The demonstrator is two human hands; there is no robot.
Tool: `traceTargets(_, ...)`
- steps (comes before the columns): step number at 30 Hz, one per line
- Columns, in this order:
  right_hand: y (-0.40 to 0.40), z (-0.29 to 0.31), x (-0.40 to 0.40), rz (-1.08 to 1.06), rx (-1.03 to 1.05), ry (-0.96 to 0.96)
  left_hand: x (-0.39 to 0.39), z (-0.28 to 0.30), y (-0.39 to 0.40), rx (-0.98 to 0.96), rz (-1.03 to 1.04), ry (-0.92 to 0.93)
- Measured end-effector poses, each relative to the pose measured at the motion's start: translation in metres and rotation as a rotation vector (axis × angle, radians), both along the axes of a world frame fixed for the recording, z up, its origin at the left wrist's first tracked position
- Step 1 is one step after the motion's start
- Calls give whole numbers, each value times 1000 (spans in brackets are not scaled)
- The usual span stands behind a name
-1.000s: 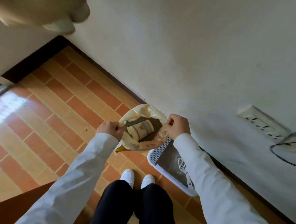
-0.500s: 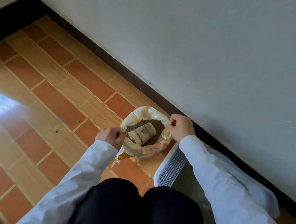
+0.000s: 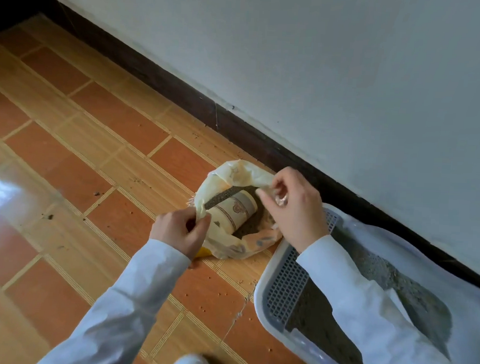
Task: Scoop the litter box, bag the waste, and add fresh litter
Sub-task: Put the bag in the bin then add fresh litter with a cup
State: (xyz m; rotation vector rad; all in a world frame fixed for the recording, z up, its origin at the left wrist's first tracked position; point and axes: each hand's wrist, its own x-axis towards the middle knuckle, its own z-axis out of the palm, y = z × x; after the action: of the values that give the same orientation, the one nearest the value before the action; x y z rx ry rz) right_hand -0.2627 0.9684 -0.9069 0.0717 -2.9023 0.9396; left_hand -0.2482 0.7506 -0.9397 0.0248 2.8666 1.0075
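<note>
No legible text or labels

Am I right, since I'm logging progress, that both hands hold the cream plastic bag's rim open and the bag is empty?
Not empty. The head view shows a patterned cylindrical cup lying on dark litter inside the cream plastic bag; the left hand and right hand do hold its rim open.

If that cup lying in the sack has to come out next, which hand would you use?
Probably the right hand: it pinches the sack rim just beside the cup's open end. The left hand grips the near rim and could steady the sack.
</note>
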Motion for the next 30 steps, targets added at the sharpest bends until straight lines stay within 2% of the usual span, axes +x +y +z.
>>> traceTargets(2,-12,-2,7,104,2,-118,0,-5,-2,22,15,25)
traceTargets(6,-28,-21,6,156,169,-382,1,-13,-5,53,-9,65)
traceTargets(11,-41,-37,0,118,263,-473,10,-14,-1,9,-102,97)
traceTargets(15,-49,-36,9,36,279,-373,17,-12,6,-11,-124,108)
traceTargets(19,-58,-59,22,-185,635,-117,22,-9,11,4,-133,108)
traceTargets(21,-61,-72,21,-226,681,-55,25,-8,15,12,-131,102)
traceTargets(23,-59,-72,20,-208,656,-63,27,-7,18,16,-115,93)
traceTargets(25,-55,-67,19,-161,600,-156,26,-7,20,25,-106,81)
traceTargets(28,-44,-61,18,-24,256,-373,26,-10,22,21,-108,76)
traceTargets(30,-34,-53,19,-25,86,-514,26,-13,22,12,-111,80)
